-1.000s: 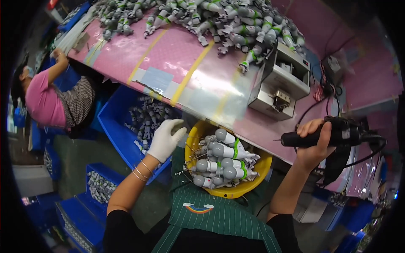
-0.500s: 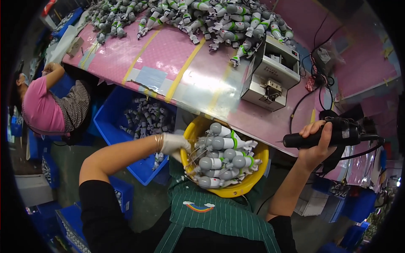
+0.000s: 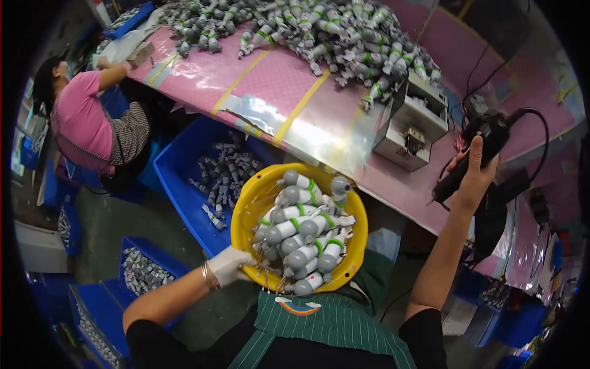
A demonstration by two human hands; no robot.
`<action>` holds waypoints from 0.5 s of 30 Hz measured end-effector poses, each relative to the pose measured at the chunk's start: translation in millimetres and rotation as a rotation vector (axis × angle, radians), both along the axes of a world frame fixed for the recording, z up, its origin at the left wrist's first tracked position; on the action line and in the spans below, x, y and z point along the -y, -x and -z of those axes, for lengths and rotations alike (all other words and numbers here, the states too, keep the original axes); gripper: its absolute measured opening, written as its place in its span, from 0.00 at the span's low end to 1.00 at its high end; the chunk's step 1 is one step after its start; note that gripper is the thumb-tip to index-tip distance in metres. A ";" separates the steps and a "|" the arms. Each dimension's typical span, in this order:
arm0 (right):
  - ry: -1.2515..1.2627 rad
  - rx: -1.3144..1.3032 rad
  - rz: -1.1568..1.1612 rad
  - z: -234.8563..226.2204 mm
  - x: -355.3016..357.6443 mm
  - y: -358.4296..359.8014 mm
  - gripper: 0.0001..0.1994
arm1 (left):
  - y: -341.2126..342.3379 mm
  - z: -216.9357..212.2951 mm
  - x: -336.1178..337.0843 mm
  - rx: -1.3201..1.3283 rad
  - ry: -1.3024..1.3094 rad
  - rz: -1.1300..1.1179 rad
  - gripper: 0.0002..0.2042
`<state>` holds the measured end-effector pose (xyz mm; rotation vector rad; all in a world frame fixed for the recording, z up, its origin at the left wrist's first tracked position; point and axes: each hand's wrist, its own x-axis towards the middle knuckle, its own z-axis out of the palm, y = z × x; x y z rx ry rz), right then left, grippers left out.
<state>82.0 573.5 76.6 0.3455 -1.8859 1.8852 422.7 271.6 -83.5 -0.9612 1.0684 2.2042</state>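
Note:
A yellow plastic basin [image 3: 241,212] rests at my lap, tilted toward me. It is heaped with white toy figures [image 3: 299,229] that have grey round ends and green bands; thin wire-like pieces stick out along its left side. My left hand [image 3: 230,265], in a white glove, is closed on the basin's lower left rim, its fingertips partly hidden. Raised at the right, my bare right hand [image 3: 477,178] wraps round a black corded power screwdriver [image 3: 493,132] whose tip points down and left, with the thumb lying along the body.
A pink-topped table [image 3: 239,80] carries a big pile of like figures [image 3: 344,43] and a grey box-shaped machine [image 3: 405,135]. Blue bins [image 3: 184,178] with figures stand below left. A co-worker in pink [image 3: 83,117] sits at far left. Cables hang at right.
The basin has shifted left and tipped toward me. My left hand has moved down along its rim. My right hand has risen, turning the screwdriver so its tip points more downward.

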 end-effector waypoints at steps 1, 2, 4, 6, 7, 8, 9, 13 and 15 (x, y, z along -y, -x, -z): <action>-0.034 0.065 0.037 7.2 -9.5 17.6 0.19 | -15.3 -0.1 -3.0 0.004 -0.013 -0.063 0.25; -0.067 0.127 0.068 21.9 -24.2 44.1 0.19 | -30.1 -0.5 -6.3 0.006 -0.026 -0.133 0.26; -0.197 0.089 0.206 77.9 -94.5 125.2 0.21 | -45.4 2.1 -12.7 0.002 -0.066 -0.281 0.27; -0.227 0.128 0.142 111.5 -113.0 151.5 0.24 | -68.5 13.3 -12.4 -0.016 -0.217 -0.467 0.27; -0.368 0.085 0.118 134.7 -148.5 174.3 0.23 | -66.4 13.9 -10.9 -0.073 -0.266 -0.546 0.26; -0.509 0.042 0.101 155.6 -187.0 192.8 0.23 | -62.7 11.8 -8.2 -0.128 -0.316 -0.621 0.25; -0.466 0.304 0.074 164.8 -174.9 187.1 0.23 | -65.2 7.4 -6.0 -0.136 -0.307 -0.665 0.25; -0.983 0.191 0.238 135.3 -119.0 141.3 0.23 | -60.2 -5.7 29.4 -0.217 -0.092 -0.876 0.25; -1.240 0.092 0.291 66.0 -26.4 71.5 0.21 | -52.8 -21.2 51.4 -0.253 0.056 -0.977 0.26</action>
